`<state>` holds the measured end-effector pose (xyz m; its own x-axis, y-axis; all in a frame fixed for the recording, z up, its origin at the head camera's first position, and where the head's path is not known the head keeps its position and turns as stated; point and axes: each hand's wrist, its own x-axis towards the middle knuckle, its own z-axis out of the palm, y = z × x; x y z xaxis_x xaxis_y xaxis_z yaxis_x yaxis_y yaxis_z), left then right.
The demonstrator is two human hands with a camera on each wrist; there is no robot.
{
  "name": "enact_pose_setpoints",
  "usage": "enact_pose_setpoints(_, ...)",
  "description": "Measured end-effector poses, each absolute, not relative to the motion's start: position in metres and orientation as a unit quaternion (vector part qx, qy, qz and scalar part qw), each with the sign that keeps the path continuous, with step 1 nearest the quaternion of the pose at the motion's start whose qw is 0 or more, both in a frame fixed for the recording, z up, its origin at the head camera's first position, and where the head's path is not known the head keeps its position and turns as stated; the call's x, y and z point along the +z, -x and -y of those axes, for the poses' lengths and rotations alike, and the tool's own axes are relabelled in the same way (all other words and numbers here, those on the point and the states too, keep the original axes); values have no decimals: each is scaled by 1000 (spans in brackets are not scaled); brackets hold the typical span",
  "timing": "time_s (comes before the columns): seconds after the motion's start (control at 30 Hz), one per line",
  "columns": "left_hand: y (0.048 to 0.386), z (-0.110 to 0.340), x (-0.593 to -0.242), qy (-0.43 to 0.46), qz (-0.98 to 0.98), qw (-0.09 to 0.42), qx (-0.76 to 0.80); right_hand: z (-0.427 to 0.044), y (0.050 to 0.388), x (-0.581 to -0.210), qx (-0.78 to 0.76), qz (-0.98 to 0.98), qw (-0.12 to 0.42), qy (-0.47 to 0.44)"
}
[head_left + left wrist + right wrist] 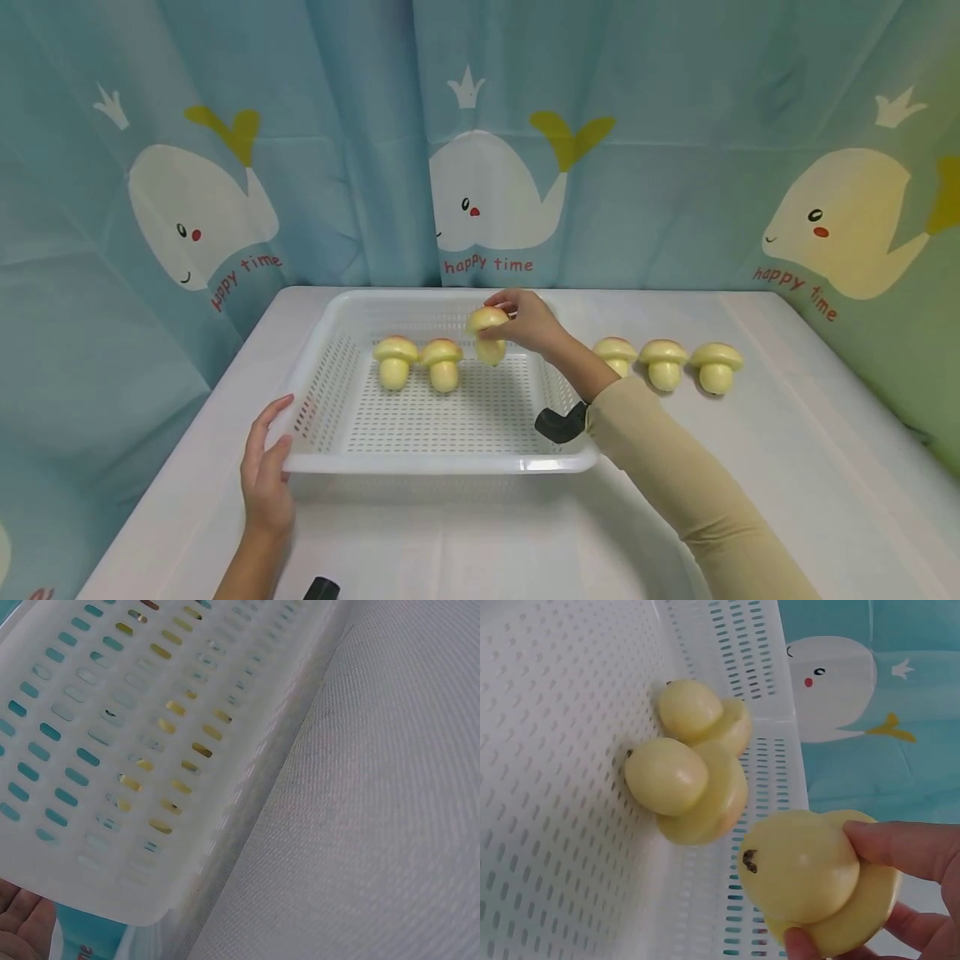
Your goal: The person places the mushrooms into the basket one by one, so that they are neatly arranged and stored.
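Note:
Over the right half of a white perforated plastic basket (pixel 442 464), my right hand (pixel 531 321) grips a toy mushroom (pixel 491 350) by its cap. The right wrist view shows fingers and thumb around this pale yellow mushroom (pixel 802 870), its stem end toward the camera. Two more mushrooms (pixel 393 367) (pixel 442 367) stand side by side inside the basket, toward its back. My left hand (pixel 267 475) is at the basket's front left corner, thumb and fingers spread along the outside of the rim. In the left wrist view only part of that hand (pixel 22 922) shows, below the basket wall (pixel 112 892).
Three similar mushrooms (pixel 615 354) (pixel 663 367) (pixel 717 368) stand in a row on the white table (pixel 787 467), right of the basket; my right forearm partly covers the nearest. A blue curtain (pixel 360 167) with whale prints hangs behind the table. A black strap piece (pixel 562 423) sits at my right wrist.

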<state>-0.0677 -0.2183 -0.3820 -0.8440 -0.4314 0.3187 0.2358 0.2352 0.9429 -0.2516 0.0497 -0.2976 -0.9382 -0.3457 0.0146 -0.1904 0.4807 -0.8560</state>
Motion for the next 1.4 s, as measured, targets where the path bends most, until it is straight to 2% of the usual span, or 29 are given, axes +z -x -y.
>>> enact_pose_setpoints(1.4,68,217,-379,-87,743,260,-610,-47,257,-323,-356,-918,123,123)
